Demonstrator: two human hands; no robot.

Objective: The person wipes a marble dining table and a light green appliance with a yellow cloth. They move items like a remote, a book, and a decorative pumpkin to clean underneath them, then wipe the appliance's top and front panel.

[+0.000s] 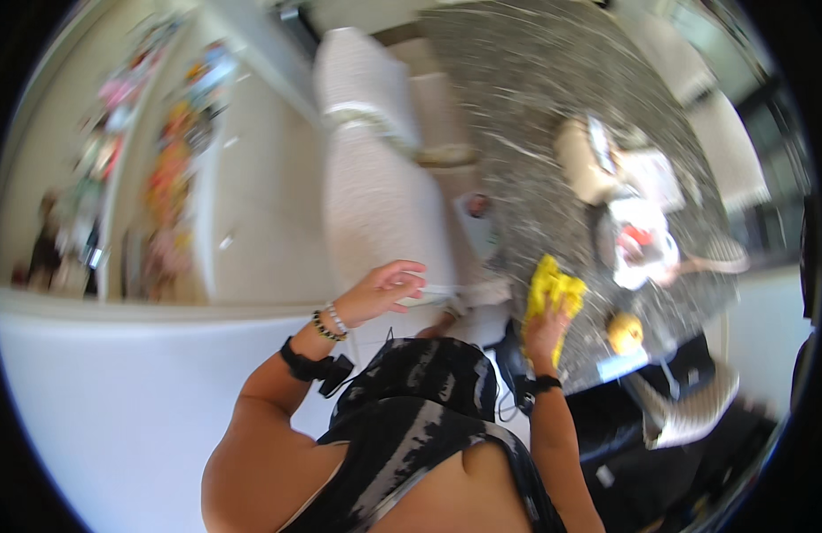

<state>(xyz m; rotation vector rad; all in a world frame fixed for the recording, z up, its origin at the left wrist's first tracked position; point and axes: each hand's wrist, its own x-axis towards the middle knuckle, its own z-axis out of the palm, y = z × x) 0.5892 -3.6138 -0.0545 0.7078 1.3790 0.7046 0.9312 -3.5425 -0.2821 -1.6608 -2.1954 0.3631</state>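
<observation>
My right hand (546,331) grips a crumpled yellow cloth (545,280) against the dark, white-veined stone tabletop (517,80), near its left edge. Part of the cloth bunches out beyond my fingers. With nothing in it, my left hand (384,291) hovers in the air, fingers apart and slightly bent, in front of a pale upholstered chair (384,213). A round yellow object (625,333), perhaps a fruit, sits on the tabletop to the right of the cloth. Just beyond it stands a white plastic bag (640,230) with something red inside. Blur hides finer detail.
A beige box-like item (580,160) sits farther along the table. More pale chairs (737,150) line its far side, and a ribbed cream seat (700,406) is at lower right. Shelves (128,180) with colourful items stand at left.
</observation>
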